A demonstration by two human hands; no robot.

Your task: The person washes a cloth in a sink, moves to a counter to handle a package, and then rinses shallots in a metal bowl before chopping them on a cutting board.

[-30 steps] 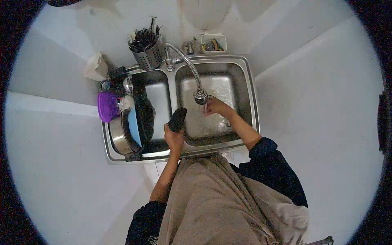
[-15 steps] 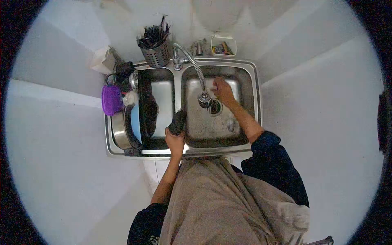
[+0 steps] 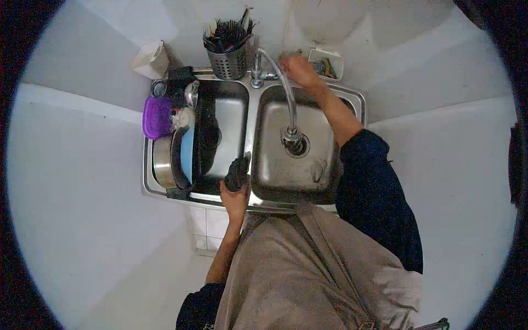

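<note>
My left hand (image 3: 235,202) is closed round a dark, crumpled cloth-like thing (image 3: 237,174), held over the divider near the sink's front edge. Its exact kind does not show. Behind the right basin, my right hand (image 3: 297,67) reaches up to the wall tap (image 3: 287,54), with fingers curled over it and hiding most of it. A flexible metal spout (image 3: 291,96) arches from the faucet (image 3: 257,77) down over the right basin (image 3: 272,170). Its head (image 3: 290,135) hangs over the drain (image 3: 299,147); I cannot make out running water.
Forks and other cutlery stand in a perforated metal holder (image 3: 228,65) behind the sink. A white container (image 3: 330,61) with scrubbers sits at the back right. Along the left side are a purple container (image 3: 157,117), a metal pan (image 3: 163,163), a blue board-like item (image 3: 187,157) and a white box (image 3: 152,59).
My right hand has moved from above the right basin up and back to the wall tap. My left hand still holds the dark thing near the divider. The whole view has shifted slightly.
</note>
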